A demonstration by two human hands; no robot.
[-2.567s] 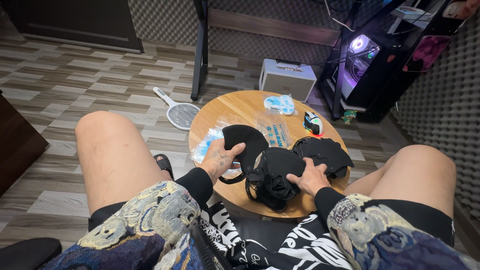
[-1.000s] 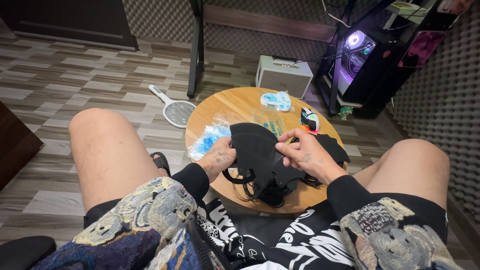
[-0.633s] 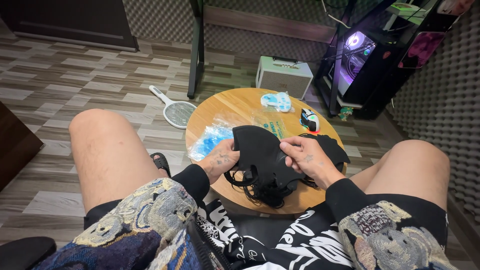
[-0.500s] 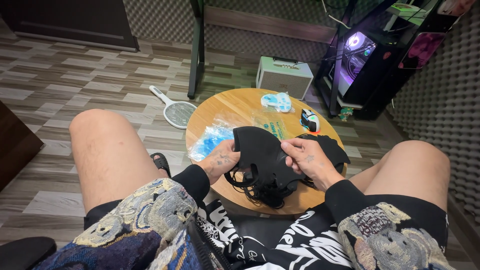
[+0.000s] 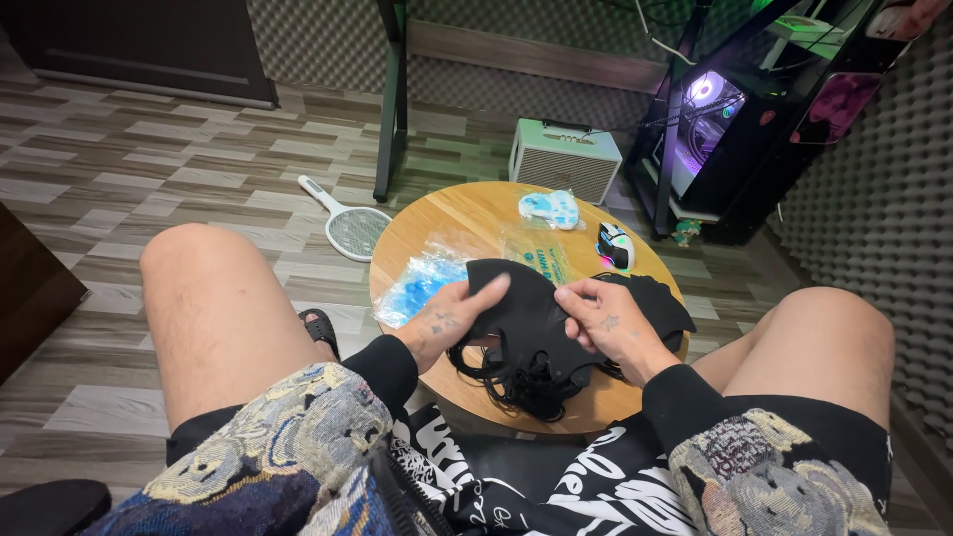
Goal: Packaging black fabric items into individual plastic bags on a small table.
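Our left hand (image 5: 449, 320) and right hand (image 5: 608, 323) pinch a black face mask (image 5: 521, 303) between closed fingers, above the round wooden table (image 5: 467, 213); we should keep its edges taut and level.

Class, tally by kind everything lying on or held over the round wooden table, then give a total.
Black face masks, piled and one held in the hands: number unclear, counted as 1 pile
Clear plastic bags: 2
Blue-white packet: 1
Computer mouse: 1
Total: 5
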